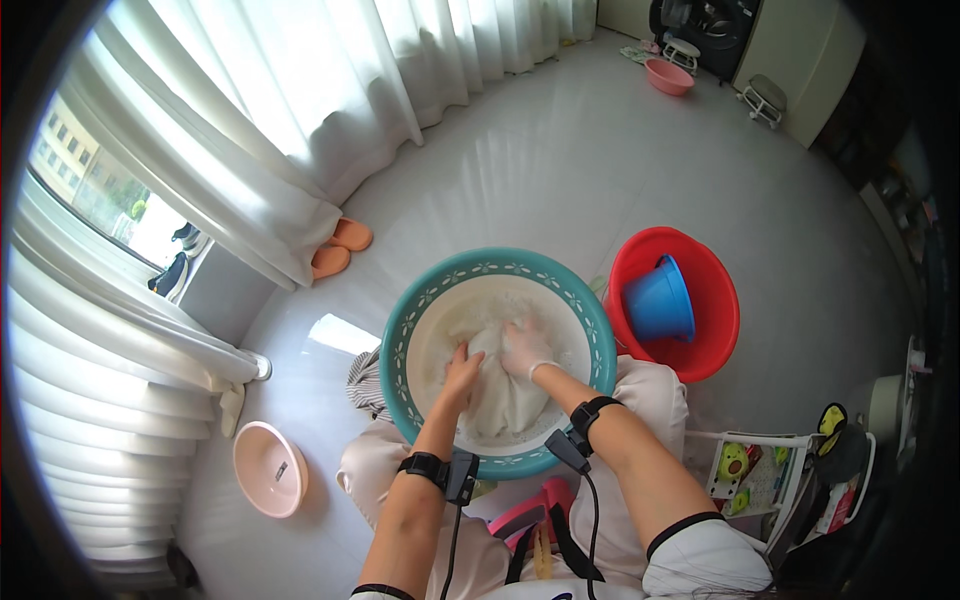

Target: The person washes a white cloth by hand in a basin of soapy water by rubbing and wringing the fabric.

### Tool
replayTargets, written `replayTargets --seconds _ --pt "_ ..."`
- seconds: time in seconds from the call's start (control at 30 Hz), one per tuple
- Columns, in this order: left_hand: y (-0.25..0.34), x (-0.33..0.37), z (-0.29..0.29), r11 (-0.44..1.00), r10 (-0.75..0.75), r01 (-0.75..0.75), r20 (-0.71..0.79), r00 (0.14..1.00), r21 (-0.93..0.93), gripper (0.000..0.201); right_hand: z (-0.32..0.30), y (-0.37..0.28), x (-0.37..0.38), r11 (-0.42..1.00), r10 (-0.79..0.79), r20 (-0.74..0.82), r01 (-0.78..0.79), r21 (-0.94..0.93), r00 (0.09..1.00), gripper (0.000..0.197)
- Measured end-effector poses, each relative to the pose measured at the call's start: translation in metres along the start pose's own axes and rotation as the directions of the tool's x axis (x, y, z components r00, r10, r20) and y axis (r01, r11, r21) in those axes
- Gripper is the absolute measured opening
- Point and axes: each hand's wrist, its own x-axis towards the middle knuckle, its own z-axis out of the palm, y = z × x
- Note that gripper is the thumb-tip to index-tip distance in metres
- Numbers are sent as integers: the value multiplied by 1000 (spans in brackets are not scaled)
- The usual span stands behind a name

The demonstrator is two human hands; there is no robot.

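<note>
Inside a round, teal-rimmed washbasin (397, 375), a white cloth (497, 400) is partly submerged in cloudy, sudsy water (500, 305). At its left side the left hand (464, 370) is placed, the thumb spread from the forefinger; the remaining fingers are hidden, and whether any fabric is pinched cannot be told. By the right hand (526, 350), which is blurred and whitish to the wrist, the upper part of the cloth is touched; its grip cannot be determined. Both forearms are fitted with black straps (428, 467). The washbasin is flanked on the right by a red tub (722, 340), in which a blue bucket (660, 305) is contained, and on the left by a striped cloth (368, 385). Farther left, a pale pink basin (264, 468) is set on the grey floor (520, 170); orange slippers (350, 235) are placed beside white curtains (330, 90).
</note>
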Motion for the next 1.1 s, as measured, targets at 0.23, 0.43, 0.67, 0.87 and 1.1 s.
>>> replayTargets --seconds 0.23,0.43,0.67,0.87,1.1 --pt "-49 49 -15 590 -195 242 154 968 -770 74 19 -44 -39 778 -321 -247 403 482 914 27" --pt "-88 64 -15 344 532 380 511 675 -859 52 -16 -61 -101 638 -550 -544 739 217 634 20" --pt "-20 -13 20 525 306 -102 76 949 -845 43 -29 -55 -68 723 -584 -610 685 -89 537 16" --pt "17 -32 10 806 101 -96 -24 995 -584 33 -21 -7 -10 949 -212 -407 286 131 889 20" --pt "-21 -12 14 953 153 -249 -430 890 -175 41 1 -3 -16 996 -18 -417 51 67 909 43"
